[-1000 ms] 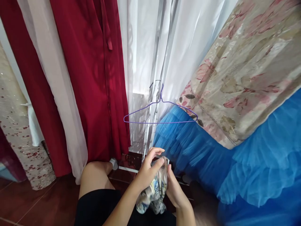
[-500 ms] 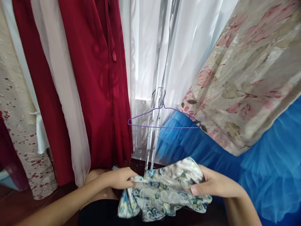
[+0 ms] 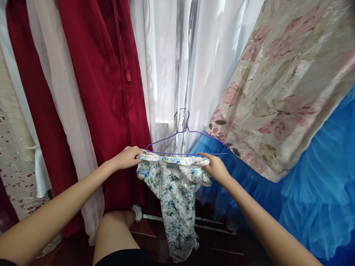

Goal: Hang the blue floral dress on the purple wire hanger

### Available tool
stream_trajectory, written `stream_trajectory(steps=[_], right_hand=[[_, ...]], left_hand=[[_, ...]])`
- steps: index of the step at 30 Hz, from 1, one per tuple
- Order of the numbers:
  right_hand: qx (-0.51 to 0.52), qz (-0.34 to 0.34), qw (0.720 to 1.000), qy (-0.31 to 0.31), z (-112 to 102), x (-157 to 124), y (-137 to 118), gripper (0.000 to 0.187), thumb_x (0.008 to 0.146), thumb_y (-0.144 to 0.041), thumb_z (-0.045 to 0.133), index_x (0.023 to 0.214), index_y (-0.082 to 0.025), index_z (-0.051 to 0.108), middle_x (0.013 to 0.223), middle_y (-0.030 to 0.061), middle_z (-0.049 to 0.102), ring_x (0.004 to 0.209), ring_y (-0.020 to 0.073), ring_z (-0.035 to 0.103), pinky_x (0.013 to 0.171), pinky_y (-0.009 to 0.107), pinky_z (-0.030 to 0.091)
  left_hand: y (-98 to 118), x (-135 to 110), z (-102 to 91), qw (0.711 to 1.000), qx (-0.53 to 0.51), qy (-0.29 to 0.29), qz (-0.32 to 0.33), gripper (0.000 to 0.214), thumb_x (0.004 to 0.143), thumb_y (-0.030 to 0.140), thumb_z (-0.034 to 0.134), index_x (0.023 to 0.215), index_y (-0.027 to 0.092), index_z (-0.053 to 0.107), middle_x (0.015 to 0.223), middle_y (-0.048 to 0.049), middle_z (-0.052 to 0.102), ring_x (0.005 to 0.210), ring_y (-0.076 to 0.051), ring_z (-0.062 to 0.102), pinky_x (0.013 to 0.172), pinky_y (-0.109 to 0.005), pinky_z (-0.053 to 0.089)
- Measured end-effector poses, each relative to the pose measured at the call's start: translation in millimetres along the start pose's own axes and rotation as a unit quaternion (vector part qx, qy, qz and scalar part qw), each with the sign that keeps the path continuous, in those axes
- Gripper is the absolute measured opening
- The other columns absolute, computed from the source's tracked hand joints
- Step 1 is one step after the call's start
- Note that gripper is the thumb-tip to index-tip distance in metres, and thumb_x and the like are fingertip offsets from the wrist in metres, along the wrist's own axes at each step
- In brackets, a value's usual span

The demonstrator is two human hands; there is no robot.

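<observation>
A blue-and-white floral garment (image 3: 173, 192) hangs stretched between my two hands. My left hand (image 3: 126, 157) pinches its top edge at the left. My right hand (image 3: 215, 167) grips the top edge at the right. The rest of the cloth drops down toward the floor. The top edge sits just under the bottom wire of a purple wire hanger (image 3: 188, 142), which hangs by its hook from a clear rod or strip in front of white curtains.
Dark red garments (image 3: 108, 92) and a pale pink one (image 3: 63, 103) hang at the left. White sheer curtains (image 3: 166, 66) fill the middle. A beige rose-print fabric (image 3: 280, 92) and blue tulle (image 3: 313, 184) crowd the right. My bare knee (image 3: 113, 229) shows below, over dark red floor.
Both hands have risen from my lap and spread apart, lifting the floral garment up to the hanger's bottom wire; the cloth now hangs open instead of bunched.
</observation>
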State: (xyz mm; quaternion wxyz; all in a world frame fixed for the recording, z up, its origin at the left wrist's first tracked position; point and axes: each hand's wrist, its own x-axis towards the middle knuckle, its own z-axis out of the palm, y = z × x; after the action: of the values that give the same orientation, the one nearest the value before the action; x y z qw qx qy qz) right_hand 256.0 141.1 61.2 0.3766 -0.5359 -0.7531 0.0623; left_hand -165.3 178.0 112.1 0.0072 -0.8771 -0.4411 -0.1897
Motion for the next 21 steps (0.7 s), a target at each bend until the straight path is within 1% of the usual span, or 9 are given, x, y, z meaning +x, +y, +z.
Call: stream_trajectory(steps=[3,6,11,13,14,16,18,19,21], right_hand=[[-0.017,0.022,0.999,0.029,8.1,0.2,-7.1,0.045,0.076,-0.008,0.054,0.112,-0.023,0.076,0.102,0.0081,0.080,0.096,0.0290,0.073,0.081,0.032,0.050],[0.006,0.024,0.999,0.034,10.6,-6.0,-17.9,0.036,0.076,-0.009,0.055,0.100,-0.023,0.078,0.091,0.0077,0.080,0.087,0.0277,0.073,0.074,0.029,0.049],[0.096,-0.005,0.995,-0.005,8.8,-25.0,-27.7,0.028,0.075,-0.012,0.053,0.091,-0.020,0.075,0.092,0.0067,0.079,0.087,0.0264,0.072,0.075,0.030,0.049],[0.133,-0.016,0.991,0.010,0.7,-33.8,-22.7,0.028,0.076,-0.014,0.054,0.097,-0.019,0.073,0.095,0.0069,0.078,0.086,0.0252,0.071,0.077,0.031,0.050],[0.146,-0.017,0.988,0.037,-5.4,-37.7,-18.0,0.032,0.077,-0.016,0.056,0.106,-0.018,0.071,0.093,0.0066,0.077,0.082,0.0240,0.070,0.076,0.031,0.050],[0.148,-0.001,0.980,0.134,-20.6,-43.1,-5.1,0.053,0.079,-0.022,0.061,0.131,-0.015,0.059,0.084,0.0042,0.074,0.070,0.0212,0.065,0.071,0.031,0.049],[0.120,0.026,0.968,0.217,-38.2,-43.8,8.9,0.069,0.078,-0.025,0.064,0.144,-0.013,0.047,0.080,0.0030,0.071,0.066,0.0202,0.061,0.071,0.032,0.048],[0.103,0.036,0.968,0.226,-47.5,-42.4,15.0,0.067,0.077,-0.025,0.064,0.142,-0.013,0.051,0.083,0.0042,0.072,0.070,0.0209,0.062,0.074,0.033,0.049],[0.084,0.054,0.977,0.188,-66.5,-37.6,23.0,0.046,0.076,-0.026,0.064,0.120,-0.012,0.069,0.087,0.0071,0.074,0.078,0.0234,0.064,0.076,0.034,0.049]], left_hand=[[1.5,17.1,-18.6,0.999,0.032,0.026,0.011,0.029,0.094,0.039,0.048,0.100,0.023,0.072,0.119,-0.0065,0.071,0.113,-0.027,0.060,0.100,-0.038,0.042],[22.9,31.3,-28.6,0.995,0.019,0.096,0.035,0.030,0.095,0.032,0.041,0.105,0.020,0.068,0.125,-0.0092,0.067,0.119,-0.028,0.057,0.104,-0.041,0.041],[76.3,50.0,-16.2,0.986,-0.080,0.117,0.091,0.021,0.092,0.030,0.049,0.103,0.019,0.063,0.107,-0.0061,0.070,0.097,-0.022,0.064,0.088,-0.031,0.048],[87.6,54.2,-5.5,0.976,-0.100,0.174,0.079,0.020,0.090,0.031,0.054,0.102,0.018,0.063,0.099,-0.0048,0.070,0.091,-0.021,0.065,0.084,-0.030,0.048],[90.0,55.5,-0.4,0.971,-0.107,0.203,0.071,0.021,0.089,0.031,0.055,0.103,0.017,0.063,0.097,-0.0047,0.070,0.091,-0.021,0.066,0.084,-0.030,0.049],[90.1,56.5,7.7,0.964,-0.117,0.230,0.065,0.024,0.090,0.031,0.055,0.105,0.017,0.066,0.099,-0.0053,0.072,0.093,-0.022,0.067,0.087,-0.030,0.049],[87.7,56.2,11.6,0.963,-0.121,0.232,0.068,0.026,0.090,0.030,0.054,0.106,0.017,0.069,0.105,-0.0061,0.073,0.098,-0.023,0.068,0.091,-0.031,0.049],[86.5,55.9,11.8,0.963,-0.119,0.232,0.068,0.027,0.090,0.030,0.053,0.107,0.017,0.070,0.108,-0.0064,0.074,0.100,-0.023,0.068,0.093,-0.032,0.049],[84.7,55.6,9.1,0.966,-0.112,0.225,0.060,0.028,0.090,0.030,0.053,0.106,0.017,0.072,0.109,-0.0065,0.073,0.101,-0.024,0.068,0.094,-0.032,0.049]])
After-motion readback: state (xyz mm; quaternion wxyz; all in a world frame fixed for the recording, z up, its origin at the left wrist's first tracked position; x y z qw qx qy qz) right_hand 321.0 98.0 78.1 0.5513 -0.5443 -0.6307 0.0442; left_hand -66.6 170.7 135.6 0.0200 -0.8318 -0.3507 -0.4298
